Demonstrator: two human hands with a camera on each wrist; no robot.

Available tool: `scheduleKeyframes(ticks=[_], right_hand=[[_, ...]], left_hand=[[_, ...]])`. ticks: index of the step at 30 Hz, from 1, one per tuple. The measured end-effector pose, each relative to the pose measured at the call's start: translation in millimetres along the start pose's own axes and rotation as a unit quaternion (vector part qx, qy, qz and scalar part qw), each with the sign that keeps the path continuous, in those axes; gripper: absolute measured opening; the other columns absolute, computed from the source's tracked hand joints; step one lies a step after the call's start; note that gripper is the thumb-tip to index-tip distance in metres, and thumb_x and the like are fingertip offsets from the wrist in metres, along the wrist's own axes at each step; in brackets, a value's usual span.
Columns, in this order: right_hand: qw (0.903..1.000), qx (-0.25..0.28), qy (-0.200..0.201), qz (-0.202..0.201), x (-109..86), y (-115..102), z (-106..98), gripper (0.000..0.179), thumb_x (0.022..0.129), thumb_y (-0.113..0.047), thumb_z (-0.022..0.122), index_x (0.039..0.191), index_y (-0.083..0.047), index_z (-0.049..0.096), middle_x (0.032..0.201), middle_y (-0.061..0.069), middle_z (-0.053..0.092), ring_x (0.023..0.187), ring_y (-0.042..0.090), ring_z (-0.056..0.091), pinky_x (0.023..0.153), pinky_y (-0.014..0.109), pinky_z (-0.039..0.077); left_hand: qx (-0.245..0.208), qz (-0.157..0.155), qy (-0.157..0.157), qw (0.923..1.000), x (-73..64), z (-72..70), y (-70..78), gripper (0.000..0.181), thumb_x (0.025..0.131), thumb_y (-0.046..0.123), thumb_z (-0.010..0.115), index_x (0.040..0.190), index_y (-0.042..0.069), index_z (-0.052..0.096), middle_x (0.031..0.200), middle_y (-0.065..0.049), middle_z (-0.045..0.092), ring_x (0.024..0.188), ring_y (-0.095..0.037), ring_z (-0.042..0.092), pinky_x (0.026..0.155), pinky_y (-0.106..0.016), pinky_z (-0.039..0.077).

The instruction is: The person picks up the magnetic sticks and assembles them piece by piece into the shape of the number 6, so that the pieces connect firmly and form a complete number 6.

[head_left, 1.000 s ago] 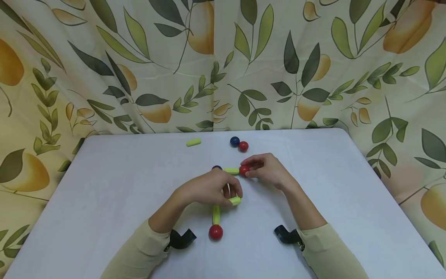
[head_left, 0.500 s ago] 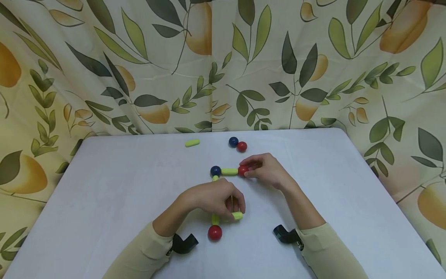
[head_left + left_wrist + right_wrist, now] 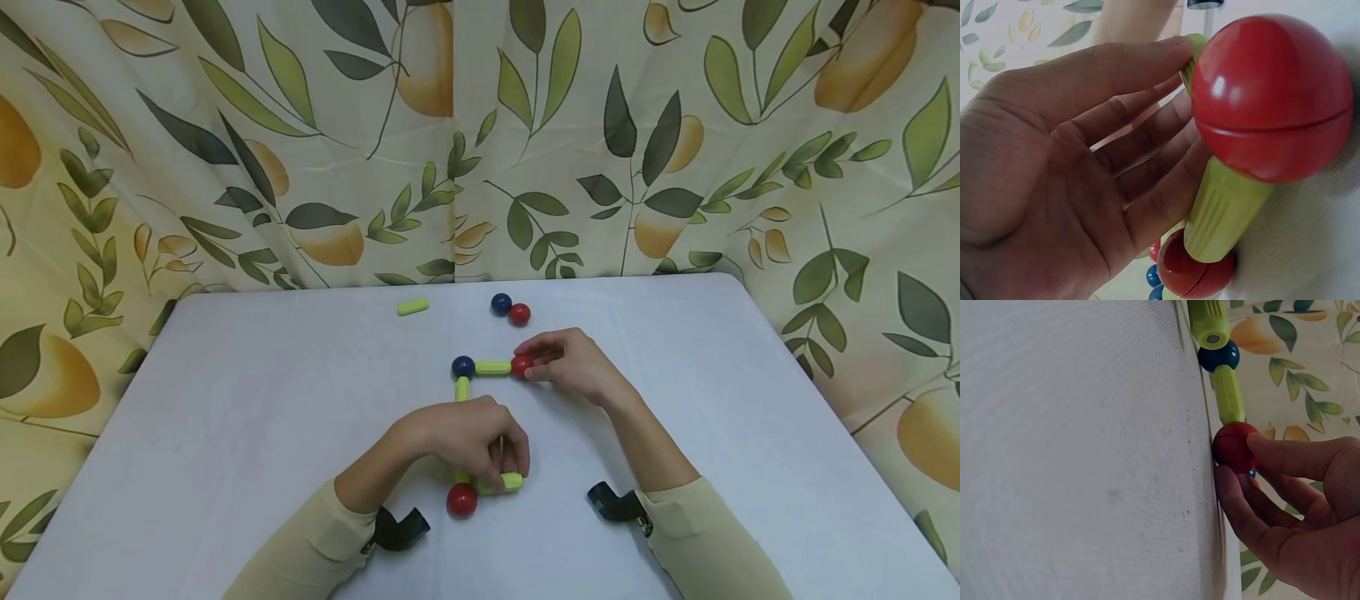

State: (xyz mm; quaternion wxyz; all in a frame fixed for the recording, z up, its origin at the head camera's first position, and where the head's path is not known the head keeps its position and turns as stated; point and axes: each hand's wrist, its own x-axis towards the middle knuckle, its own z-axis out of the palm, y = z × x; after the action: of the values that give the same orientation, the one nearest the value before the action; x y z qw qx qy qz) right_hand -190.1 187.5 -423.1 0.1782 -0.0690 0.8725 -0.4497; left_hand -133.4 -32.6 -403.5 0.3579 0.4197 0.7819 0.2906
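Between thumb and fingers, my left hand (image 3: 472, 442) pinches a yellow-green magnetic building stick (image 3: 512, 482); its inner end is right by the front red ball (image 3: 462, 500). That ball joins another yellow-green stick (image 3: 1229, 209), which leads to a second red ball (image 3: 1196, 265), hidden under the hand in the head view. Farther back, a stick (image 3: 462, 389) runs up to a blue ball (image 3: 463, 367), and a crosswise stick (image 3: 492, 367) links this to a red ball (image 3: 521, 367). With fingertips and thumb, my right hand (image 3: 573, 367) holds that end ball.
Toward the white table's (image 3: 300, 358) far edge lie a loose yellow-green stick (image 3: 412, 307), a blue ball (image 3: 502, 304) and a red ball (image 3: 519, 314) side by side. A patterned curtain (image 3: 420, 192) hangs behind. Black wrist cameras (image 3: 401, 529) jut out from both sleeves.
My left hand has moved toward the front with its stick, from beside the middle of the built shape to the front red ball, uncovering the blue ball. The right hand has stayed in place.
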Motion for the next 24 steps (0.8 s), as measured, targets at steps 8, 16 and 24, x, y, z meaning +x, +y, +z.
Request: scheduleKeyframes(ticks=[8,16,24], right_hand=[[1.0000,0.000,-0.001,0.003,1.2,0.4,0.8,0.032,0.091,-0.006,0.077,0.123,-0.009,0.076,0.110,0.010,0.077,0.098,0.023,0.066,0.081,0.029,0.052],[1.0000,0.000,0.000,0.000,1.7,-0.3,0.4,0.031,0.091,-0.006,0.077,0.122,-0.009,0.076,0.110,0.010,0.077,0.098,0.023,0.066,0.082,0.029,0.052],[1.0000,0.000,0.001,0.002,0.4,-0.9,0.3,0.032,0.090,-0.006,0.077,0.122,-0.009,0.076,0.110,0.010,0.077,0.098,0.023,0.066,0.082,0.029,0.052]], left_hand=[[0.001,0.010,-0.012,0.9999,-0.8,2.7,2.5,0.014,0.086,0.006,0.083,0.095,0.016,0.079,0.077,0.010,0.068,0.069,-0.005,0.063,0.068,-0.019,0.053],[0.007,0.011,-0.027,0.9995,-0.7,3.1,4.5,0.014,0.086,0.006,0.082,0.095,0.016,0.079,0.078,0.011,0.068,0.070,-0.003,0.062,0.068,-0.018,0.054],[0.009,0.006,-0.034,0.9994,-1.3,3.1,6.8,0.013,0.087,0.006,0.082,0.095,0.016,0.080,0.077,0.010,0.067,0.070,-0.005,0.061,0.067,-0.018,0.053]])
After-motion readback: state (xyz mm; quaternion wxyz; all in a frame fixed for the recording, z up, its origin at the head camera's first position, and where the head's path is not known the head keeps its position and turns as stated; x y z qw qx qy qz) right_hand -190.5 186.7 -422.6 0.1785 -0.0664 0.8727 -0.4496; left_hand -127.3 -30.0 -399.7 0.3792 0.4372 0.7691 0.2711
